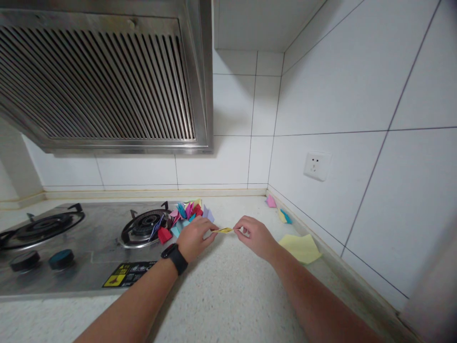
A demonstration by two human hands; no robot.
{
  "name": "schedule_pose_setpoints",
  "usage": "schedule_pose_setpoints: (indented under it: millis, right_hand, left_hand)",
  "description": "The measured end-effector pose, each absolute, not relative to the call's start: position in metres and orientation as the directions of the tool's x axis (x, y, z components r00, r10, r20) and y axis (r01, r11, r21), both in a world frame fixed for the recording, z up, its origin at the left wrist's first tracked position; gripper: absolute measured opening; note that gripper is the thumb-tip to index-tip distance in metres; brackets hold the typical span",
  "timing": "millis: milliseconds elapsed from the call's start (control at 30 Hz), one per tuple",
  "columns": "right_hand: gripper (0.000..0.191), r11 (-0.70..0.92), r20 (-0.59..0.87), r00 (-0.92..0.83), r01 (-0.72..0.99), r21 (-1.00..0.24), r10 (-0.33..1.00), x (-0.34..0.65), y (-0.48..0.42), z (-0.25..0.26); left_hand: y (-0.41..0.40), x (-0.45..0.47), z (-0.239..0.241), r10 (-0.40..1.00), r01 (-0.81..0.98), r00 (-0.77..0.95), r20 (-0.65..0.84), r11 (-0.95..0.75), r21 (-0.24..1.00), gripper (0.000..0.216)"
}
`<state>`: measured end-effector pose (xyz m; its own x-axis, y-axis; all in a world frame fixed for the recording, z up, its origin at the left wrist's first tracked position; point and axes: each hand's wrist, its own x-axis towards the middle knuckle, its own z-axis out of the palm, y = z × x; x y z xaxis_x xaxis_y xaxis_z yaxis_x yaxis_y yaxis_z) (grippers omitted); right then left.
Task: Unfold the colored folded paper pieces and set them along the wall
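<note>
A small folded piece of yellow paper (225,230) hangs just above the speckled countertop (228,290), pinched at both ends. My left hand (194,238), with a black watch on the wrist, grips its left end. My right hand (254,236) pinches the right end between fingertips. Just behind my left hand lies a pile of folded coloured paper pieces (185,216), spilling from the counter onto the edge of the gas stove.
A steel gas stove (71,243) with two burners and two knobs fills the left. A range hood (103,81) hangs overhead. Yellow paper sheets (302,247) lie at right by the tiled wall, with pink (271,201) and blue-yellow (284,216) folded pieces behind. A wall socket (316,166) sits above.
</note>
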<state>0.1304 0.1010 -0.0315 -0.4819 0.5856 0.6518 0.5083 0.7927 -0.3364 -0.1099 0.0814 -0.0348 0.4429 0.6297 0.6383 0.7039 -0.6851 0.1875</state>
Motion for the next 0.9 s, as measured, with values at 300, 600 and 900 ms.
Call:
schedule_pose_setpoints:
  millis: [300, 600, 900]
  right_hand:
    - [0.011, 0.774, 0.648, -0.469, 0.547, -0.32, 0.6, 0.133, 0.102, -0.031]
    - [0.014, 0.763, 0.632, -0.481, 0.575, -0.296, 0.607, 0.137, 0.103, -0.029]
    - [0.014, 0.786, 0.613, -0.555, 0.588, -0.19, 0.563, 0.13, 0.091, -0.022]
  left_hand:
    - [0.085, -0.113, -0.037, 0.642, 0.725, 0.439, 0.629, -0.666, 0.174, 0.017]
    - [0.083, -0.112, -0.036, 0.671, 0.745, 0.401, 0.624, -0.635, 0.204, 0.023]
    - [0.092, -0.116, -0.044, 0.799, 0.805, 0.223, 0.559, -0.474, 0.356, 0.023]
